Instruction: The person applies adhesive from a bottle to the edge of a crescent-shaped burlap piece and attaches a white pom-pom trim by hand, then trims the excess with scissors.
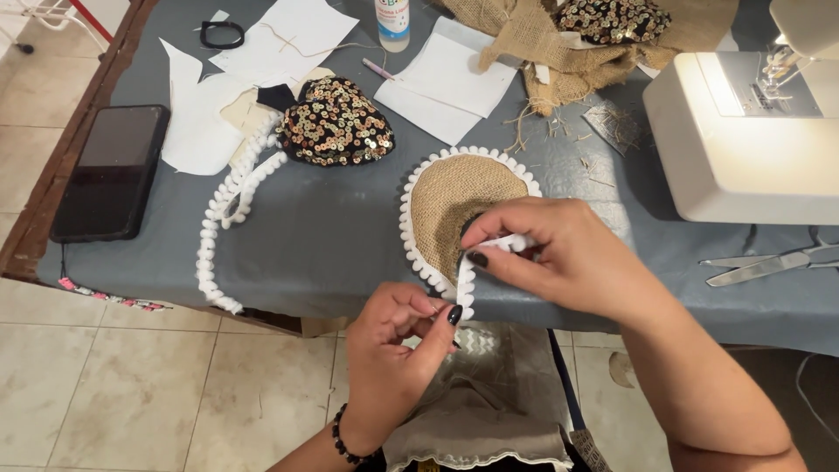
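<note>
at the far left a dark phone (112,172) lies flat on the grey tabletop (332,245), close to its wooden edge. beside it white paper pieces (199,122) are spread out, and a loose length of white pompom trim (220,218) curls from them down toward the near edge. just right of that trim sits a sequined heart-shaped piece (336,122), with a glue bottle (392,22) standing behind it.

near the front edge, in the middle, lies a burlap heart (454,205) with white pompom trim round its rim. the left hand (393,354), below the edge and wearing a dark bead bracelet, pinches the free end of that trim between thumb and fingers. the right hand (559,253) rests over the lower right of the burlap heart, its thumb and fingers pressed together on the trim where it meets the cloth.

further back, loose burlap scraps (542,52) are heaped with another sequined piece on top. at the right stands a white sewing machine (743,131), and scissors (769,262) lie in front of it.
</note>
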